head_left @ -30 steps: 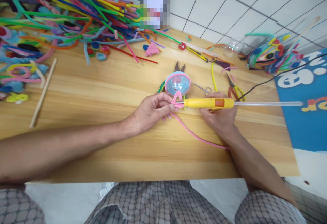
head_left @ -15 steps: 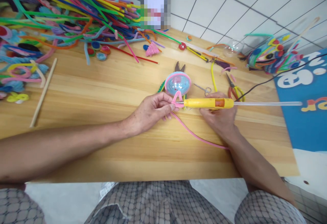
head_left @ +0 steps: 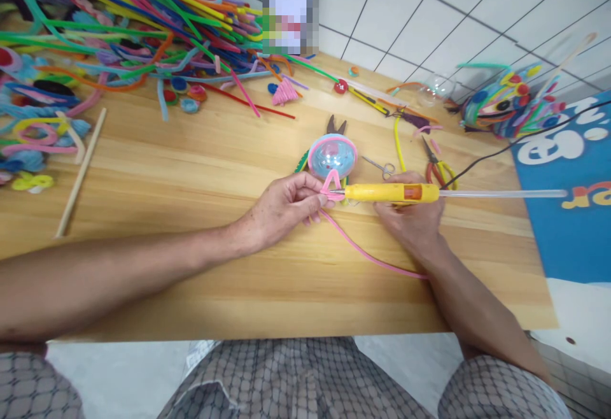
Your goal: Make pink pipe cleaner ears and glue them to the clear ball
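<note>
My left hand (head_left: 298, 201) pinches a pink pipe cleaner (head_left: 365, 252), bent into a small triangle at the fingertips. Its long tail curves right across the table and passes beneath my right wrist. My right hand (head_left: 413, 215) is closed around a yellow hot glue gun (head_left: 382, 192), with a clear glue stick (head_left: 501, 193) poking out of its back. The metal nozzle meets the pink triangle beside my left fingertips. Just beyond is a clear dome (head_left: 333, 156) with a blue and pink rim, and the jaws of pliers (head_left: 337, 126) show behind it.
Small scissors (head_left: 382, 166) and orange-and-yellow handled pliers (head_left: 436, 164) lie beyond my right hand, near a black cord (head_left: 487, 155). Many coloured pipe cleaners (head_left: 191, 18) heap at the back left. A wooden stick (head_left: 81, 174) lies left. A colourful fish-like craft (head_left: 501, 104) stands back right.
The glue gun and my right hand have shifted very slightly to the right. My left hand and the pink triangle stay in place.
</note>
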A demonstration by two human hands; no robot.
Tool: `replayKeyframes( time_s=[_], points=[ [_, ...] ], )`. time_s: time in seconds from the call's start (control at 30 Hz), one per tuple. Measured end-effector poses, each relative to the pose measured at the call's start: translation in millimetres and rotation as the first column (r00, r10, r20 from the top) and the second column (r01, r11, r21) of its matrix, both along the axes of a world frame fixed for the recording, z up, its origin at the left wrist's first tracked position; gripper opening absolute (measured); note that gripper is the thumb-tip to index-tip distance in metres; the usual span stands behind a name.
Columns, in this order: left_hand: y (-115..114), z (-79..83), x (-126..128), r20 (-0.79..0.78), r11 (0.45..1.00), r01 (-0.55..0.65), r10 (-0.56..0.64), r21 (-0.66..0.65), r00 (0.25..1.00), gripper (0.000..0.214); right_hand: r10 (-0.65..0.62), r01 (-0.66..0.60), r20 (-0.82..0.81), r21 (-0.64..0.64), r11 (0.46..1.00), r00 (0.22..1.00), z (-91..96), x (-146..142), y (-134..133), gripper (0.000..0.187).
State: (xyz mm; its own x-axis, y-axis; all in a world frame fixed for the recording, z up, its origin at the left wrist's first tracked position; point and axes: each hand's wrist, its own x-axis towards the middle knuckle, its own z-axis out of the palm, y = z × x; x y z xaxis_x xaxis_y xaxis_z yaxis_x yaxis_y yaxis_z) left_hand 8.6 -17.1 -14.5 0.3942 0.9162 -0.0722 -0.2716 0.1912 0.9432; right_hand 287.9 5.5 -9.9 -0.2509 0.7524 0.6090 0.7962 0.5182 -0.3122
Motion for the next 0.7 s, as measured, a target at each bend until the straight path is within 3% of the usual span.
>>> replayKeyframes(
  time_s=[0.27,0.53,0.7],
  points=[
    [-0.4,0.7,0.2,-0.042,1.000,-0.011,0.010,-0.013,0.999,0.026,-0.062,0.058,-0.035,-0.107,0.993,0.997,0.7,-2.1,0.1,0.021],
    [0.7,2.5,0.8,-0.036,1.000,-0.013,0.013,-0.001,0.999,0.026,-0.085,0.056,-0.164,-0.173,0.983,0.983,15.6,-10.5,-1.9,0.017],
    [-0.9,1.6,2.9,-0.025,0.999,-0.026,0.027,0.019,0.999,0.023,-0.073,0.042,-0.232,-0.134,0.990,0.970,16.0,-14.7,0.1,0.018]
  ],
)
